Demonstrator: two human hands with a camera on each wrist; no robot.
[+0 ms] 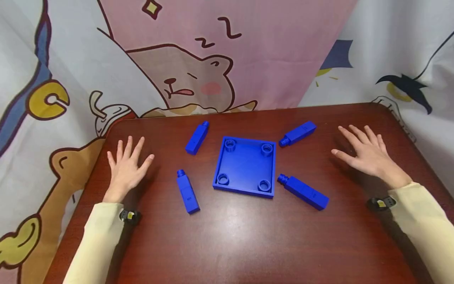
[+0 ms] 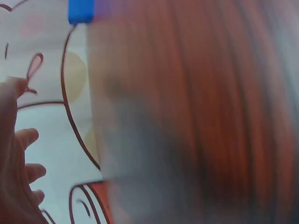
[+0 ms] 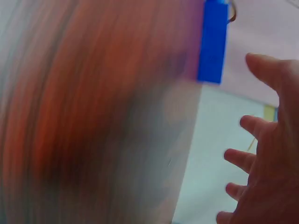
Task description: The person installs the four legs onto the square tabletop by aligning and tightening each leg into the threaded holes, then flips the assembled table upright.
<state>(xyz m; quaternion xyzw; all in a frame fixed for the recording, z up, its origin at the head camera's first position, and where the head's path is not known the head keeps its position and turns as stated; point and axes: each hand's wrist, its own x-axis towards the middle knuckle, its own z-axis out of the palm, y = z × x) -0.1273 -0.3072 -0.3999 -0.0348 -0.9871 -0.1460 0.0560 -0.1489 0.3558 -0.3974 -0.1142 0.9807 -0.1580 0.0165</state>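
Over the glossy reddish-brown counter (image 1: 227, 244), the left hand (image 1: 125, 169) and right hand (image 1: 370, 157) are extended forward, well apart, palms down, fingers spread, with nothing grasped. Between them is set a square, blue, plastic-looking tray (image 1: 246, 163) with round corner sockets (image 1: 267, 149). Two blue, square-sided, plastic-looking pegs (image 1: 188, 195) are laid nearer the left hand, two matching pegs (image 1: 307, 193) nearer the right.

A curtained-off spot, though whether in a home or a workroom cannot be told. Beneath the left hand (image 1: 125, 167) and right hand (image 1: 370, 157) spreads a glossy reddish-brown tabletop (image 1: 220, 240); beyond them hang cartoon-printed curtains (image 1: 283, 51).
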